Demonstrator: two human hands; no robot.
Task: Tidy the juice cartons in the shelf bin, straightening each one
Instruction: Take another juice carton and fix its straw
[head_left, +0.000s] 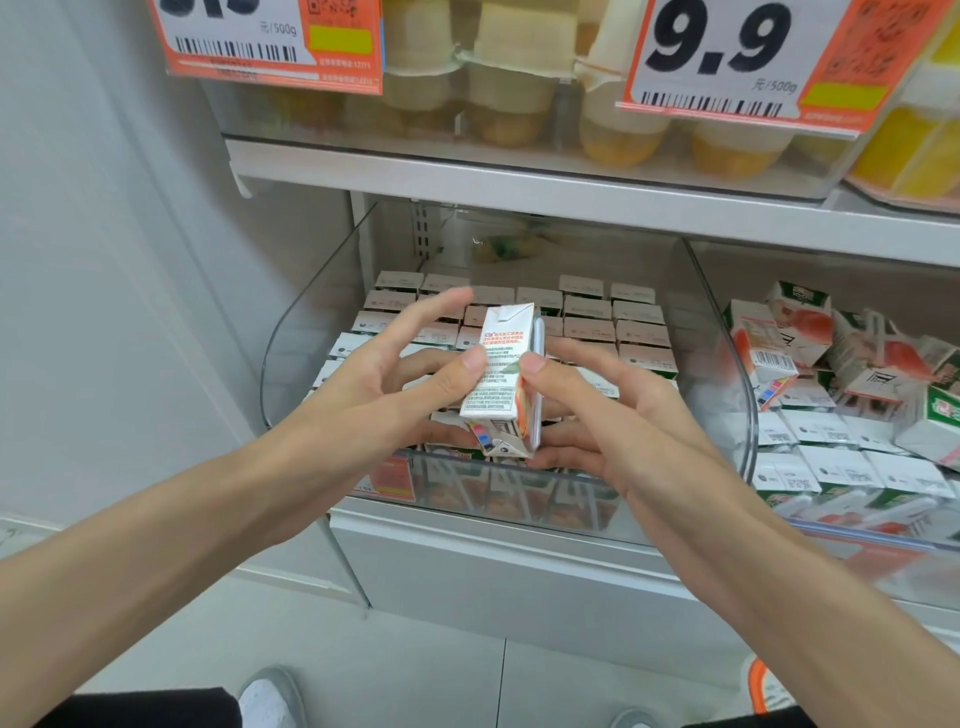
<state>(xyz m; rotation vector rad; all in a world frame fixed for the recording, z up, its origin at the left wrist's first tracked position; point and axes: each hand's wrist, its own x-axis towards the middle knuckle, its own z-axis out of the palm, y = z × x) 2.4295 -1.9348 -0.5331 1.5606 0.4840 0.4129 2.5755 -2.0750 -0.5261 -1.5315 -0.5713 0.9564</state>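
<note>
A small white juice carton (501, 374) with red print is held upright above the front of a clear plastic shelf bin (291, 332). My left hand (384, 384) holds it from the left, thumb pressed on its face, the upper fingers stretched out straight. My right hand (613, 415) pinches it from the right, thumb on its edge and fingers behind and under it. Inside the bin, several cartons stand in neat rows (587, 317), tops up.
A second bin (883, 543) to the right holds several cartons, some tilted or lying loose (800, 332). The shelf above (519, 176) carries fruit cups and orange price tags (748, 57). A white wall panel runs along the left. Grey floor and my shoes are below.
</note>
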